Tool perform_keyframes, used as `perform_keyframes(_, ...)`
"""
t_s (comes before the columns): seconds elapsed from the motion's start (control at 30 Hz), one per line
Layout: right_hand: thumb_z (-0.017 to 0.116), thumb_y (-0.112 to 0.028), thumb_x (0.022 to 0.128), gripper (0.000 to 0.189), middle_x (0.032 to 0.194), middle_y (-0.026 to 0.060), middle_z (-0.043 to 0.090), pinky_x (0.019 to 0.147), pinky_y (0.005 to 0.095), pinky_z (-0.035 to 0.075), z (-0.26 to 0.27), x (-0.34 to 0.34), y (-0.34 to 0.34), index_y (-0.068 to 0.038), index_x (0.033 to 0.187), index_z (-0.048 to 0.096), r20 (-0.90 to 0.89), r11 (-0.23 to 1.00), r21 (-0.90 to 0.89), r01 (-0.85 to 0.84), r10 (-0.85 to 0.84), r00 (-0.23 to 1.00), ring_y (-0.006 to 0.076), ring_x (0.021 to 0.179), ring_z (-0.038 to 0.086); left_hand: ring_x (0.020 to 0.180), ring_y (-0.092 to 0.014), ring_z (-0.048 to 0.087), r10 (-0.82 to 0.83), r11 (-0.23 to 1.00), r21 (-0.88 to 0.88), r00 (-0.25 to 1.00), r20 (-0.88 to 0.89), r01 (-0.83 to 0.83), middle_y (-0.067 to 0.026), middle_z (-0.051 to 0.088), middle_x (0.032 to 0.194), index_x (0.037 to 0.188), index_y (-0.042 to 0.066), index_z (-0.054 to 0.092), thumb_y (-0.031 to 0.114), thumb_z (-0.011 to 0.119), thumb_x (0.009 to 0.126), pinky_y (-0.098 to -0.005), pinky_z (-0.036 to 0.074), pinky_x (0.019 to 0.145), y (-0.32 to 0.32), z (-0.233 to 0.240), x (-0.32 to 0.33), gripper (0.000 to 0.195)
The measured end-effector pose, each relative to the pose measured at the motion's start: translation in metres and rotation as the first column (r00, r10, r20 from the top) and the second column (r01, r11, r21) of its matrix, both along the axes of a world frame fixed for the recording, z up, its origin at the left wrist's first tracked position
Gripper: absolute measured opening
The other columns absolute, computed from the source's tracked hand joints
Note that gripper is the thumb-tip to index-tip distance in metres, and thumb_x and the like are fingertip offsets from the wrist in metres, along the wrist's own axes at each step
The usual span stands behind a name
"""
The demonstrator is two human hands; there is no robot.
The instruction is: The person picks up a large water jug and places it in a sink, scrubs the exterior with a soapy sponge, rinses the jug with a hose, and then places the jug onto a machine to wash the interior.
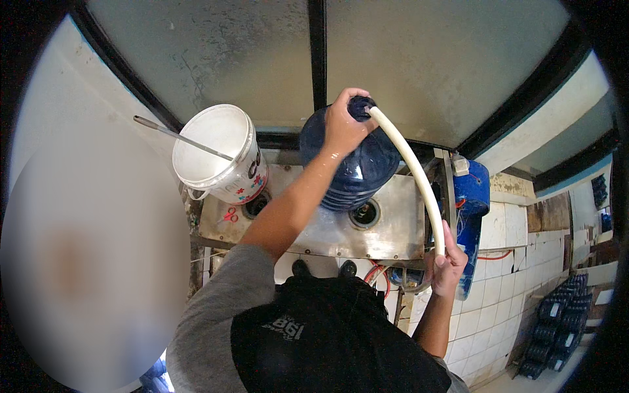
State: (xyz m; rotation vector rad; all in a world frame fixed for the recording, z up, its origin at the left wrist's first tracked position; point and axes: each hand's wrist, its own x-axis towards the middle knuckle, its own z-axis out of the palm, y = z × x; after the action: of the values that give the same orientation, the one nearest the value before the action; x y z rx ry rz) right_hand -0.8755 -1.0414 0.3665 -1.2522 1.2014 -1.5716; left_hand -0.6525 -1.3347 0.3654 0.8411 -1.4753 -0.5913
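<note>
A large blue plastic water jug [361,164] stands upright on a stainless steel counter [314,233], beside a round opening. My left hand [346,120] is closed around the neck of the jug. One end of a cream-coloured hose [415,162] is at the jug's mouth; whether it goes inside is hard to tell. The hose curves down to my right hand [448,265], which grips it low, past the counter's right edge. On the left of the counter stands a white plastic bucket [211,147] with a metal-handled tool [182,137] leaning in it.
Red-handled scissors [231,214] lie below the bucket. Round openings [364,213] pierce the counter. A dark-framed glass panel [393,59] rises behind. A blue motor or pump housing [471,186] stands right, with red tubing [377,275] below the counter. Stacked jugs [555,319] are far right.
</note>
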Motion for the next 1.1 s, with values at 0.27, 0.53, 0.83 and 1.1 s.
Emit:
perform_keyframes(0.27, 0.078, -0.042, 0.087, 0.079, 0.073, -0.0012, 0.061, 0.042, 0.0206, 0.030, -0.002, -0.008, 0.014, 0.008, 0.142, 0.052, 0.049, 0.993, 0.097, -0.065, 0.060, 0.997, 0.0029, 0.047, 0.043, 0.127, -0.036, 0.058, -0.463, 0.812, 0.556, 0.774, 0.431, 0.176, -0.0214, 0.060, 0.137, 0.138, 0.003, 0.057, 0.059, 0.089, 0.061, -0.0429, 0.044, 0.109, -0.026, -0.039, 0.101, 0.101)
perform_keyframes(0.53, 0.078, -0.039, 0.086, 0.076, 0.065, -0.0009, 0.059, 0.038, 0.0214, 0.031, -0.029, -0.027, 0.028, 0.008, 0.141, 0.053, 0.029, 0.980, 0.158, -0.118, 0.115, 0.993, 0.0030, 0.042, 0.042, 0.112, -0.025, 0.065, -0.216, 0.905, 0.421, 0.919, 0.331, 0.061, -0.0132, 0.069, 0.121, 0.124, 0.008, 0.063, 0.030, 0.093, 0.061, -0.0377, 0.049, 0.098, 0.013, -0.023, 0.056, 0.073)
perform_keyframes(0.83, 0.055, -0.015, 0.100, 0.052, 0.060, -0.0028, 0.050, 0.038, 0.0207, 0.034, -0.078, -0.032, -0.015, -0.007, 0.150, 0.048, 0.132, 0.906, 0.418, 0.069, -0.136, 0.982, 0.0042, 0.044, 0.043, 0.137, -0.035, 0.044, 0.319, 0.940, -0.101, 0.944, -0.085, -0.327, -0.0234, 0.047, 0.144, 0.146, 0.001, 0.036, 0.004, 0.077, 0.075, -0.0430, 0.029, 0.118, 0.066, -0.007, -0.007, 0.082)
perform_keyframes(1.1, 0.066, -0.029, 0.099, 0.039, 0.065, 0.0064, 0.062, 0.041, 0.0270, 0.041, -0.249, -0.073, -0.096, -0.001, 0.125, 0.063, -0.182, 0.753, 0.572, 0.325, -0.270, 0.946, 0.0122, 0.045, 0.053, 0.151, -0.038, 0.027, -0.418, 0.906, 0.206, 0.711, 0.565, 0.369, -0.0212, 0.039, 0.156, 0.151, 0.007, 0.041, 0.019, 0.077, 0.076, -0.0536, 0.021, 0.122, 0.195, -0.121, -0.065, 0.084)
